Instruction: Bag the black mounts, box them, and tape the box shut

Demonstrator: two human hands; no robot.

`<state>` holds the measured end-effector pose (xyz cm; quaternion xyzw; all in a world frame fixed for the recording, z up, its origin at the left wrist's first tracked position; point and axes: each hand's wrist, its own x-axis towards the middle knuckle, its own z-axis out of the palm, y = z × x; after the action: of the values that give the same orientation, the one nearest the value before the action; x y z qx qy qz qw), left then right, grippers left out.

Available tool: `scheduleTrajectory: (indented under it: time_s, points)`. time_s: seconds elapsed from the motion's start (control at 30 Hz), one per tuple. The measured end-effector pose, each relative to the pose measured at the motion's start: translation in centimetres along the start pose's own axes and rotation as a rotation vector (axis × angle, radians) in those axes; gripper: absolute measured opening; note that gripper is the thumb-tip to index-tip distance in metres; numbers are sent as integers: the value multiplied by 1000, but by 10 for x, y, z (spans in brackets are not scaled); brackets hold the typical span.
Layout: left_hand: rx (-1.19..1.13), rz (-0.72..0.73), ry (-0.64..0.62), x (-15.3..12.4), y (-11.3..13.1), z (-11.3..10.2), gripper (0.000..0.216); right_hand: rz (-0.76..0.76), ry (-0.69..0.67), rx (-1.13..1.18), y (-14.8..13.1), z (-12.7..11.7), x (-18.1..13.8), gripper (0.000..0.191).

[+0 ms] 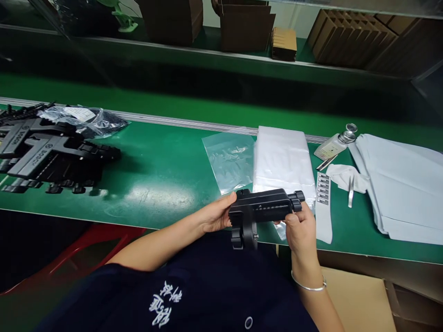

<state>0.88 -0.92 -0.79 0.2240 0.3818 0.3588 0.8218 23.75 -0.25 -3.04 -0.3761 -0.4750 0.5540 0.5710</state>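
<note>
Black clamp, lower ctr: long axis lying L–R; left hand & right hand gripping opp. ends, equally near.

Blk parts pile left; bag stack, bottle right.

I note clamp: black all over. Table: green, with pale glossy patch. Parts pile: black and grey, dark lettering on grey pieces. Bag: clear. Bag stack: milky white. Label strip: white, with column of dark squares. Bottle: off-white, silver cap. My shirt: dark navy, white script. Bracelet: silver. Cartons: brown.
</note>
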Motion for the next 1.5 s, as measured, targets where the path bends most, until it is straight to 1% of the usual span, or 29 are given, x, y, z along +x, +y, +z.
scheduleTrajectory:
  time_s: [0.13,0.2,0.27,0.37,0.43,0.5,0.57,0.63,0.67,0.7,0.73,0.77,0.8,0.83,0.87,0.9,0.93,1.0,1.07,1.13,1.17,1.2,1.23,1.27,1.37,1.4,1.43,1.47,1.5]
  points:
    - [-137,-83,20,2,-3,-4,42,27,44,-24,-1,6,2,49]
    - [-143,-111,27,8,-1,-9,38,0,64,-94,-4,9,0,49]
    - [-122,-143,49,18,1,-16,42,-53,61,-229,-9,17,-4,46]
    - [-120,-169,93,38,1,-23,50,-139,-33,-523,-14,36,-9,45]
    - [-137,-183,83,48,0,-24,53,-194,-107,-653,-16,49,-12,46]
    - [-145,-188,54,52,0,-21,56,-230,-151,-693,-17,57,-12,46]
    - [-134,-150,56,50,3,-18,57,-236,-201,-701,-18,54,-10,47]
    - [-85,-61,110,42,8,-17,56,-211,-284,-690,-20,34,-7,55]
    - [-34,5,157,37,11,-19,58,-197,-293,-677,-21,18,-5,59]
    - [35,87,218,31,15,-23,62,-177,-246,-677,-22,-2,-3,60]
    - [125,182,291,27,20,-30,67,-147,-136,-707,-21,-25,-1,58]
    - [239,275,373,23,25,-40,72,-104,26,-775,-21,-49,-1,53]
    - [366,377,478,22,30,-52,75,-37,212,-892,-19,-73,-1,49]
    - [493,450,575,22,34,-64,76,54,364,-1038,-17,-96,-2,46]
    - [609,503,656,23,38,-76,74,153,459,-1180,-14,-114,-3,44]
    - [715,533,714,25,42,-86,70,243,498,-1304,-10,-128,-4,44]
    - [813,540,757,27,45,-94,66,306,496,-1395,-6,-138,-4,45]
    - [1016,506,831,26,49,-99,59,355,453,-1489,2,-144,0,46]
    - [1257,519,932,21,53,-89,60,364,444,-1513,8,-142,6,41]
    - [1457,643,997,16,54,-67,62,367,466,-1442,11,-139,11,28]
    - [1502,722,981,14,53,-53,61,361,484,-1384,12,-139,13,23]
    - [1509,779,917,15,51,-37,57,353,503,-1325,13,-140,14,19]
    - [1489,797,811,19,47,-20,51,344,518,-1271,13,-143,14,17]
    - [1459,777,675,25,41,-3,45,337,530,-1226,13,-145,13,16]
    - [1375,591,202,62,13,50,31,325,528,-1112,13,-152,3,18]
    - [1324,522,75,79,2,67,29,319,518,-1073,12,-153,-2,21]
    - [1252,452,-26,96,-10,82,29,309,507,-1018,12,-153,-8,25]
    - [1165,390,-96,113,-22,96,34,294,495,-936,11,-154,-14,30]
    - [1073,330,-148,129,-33,109,44,275,482,-828,11,-153,-20,34]
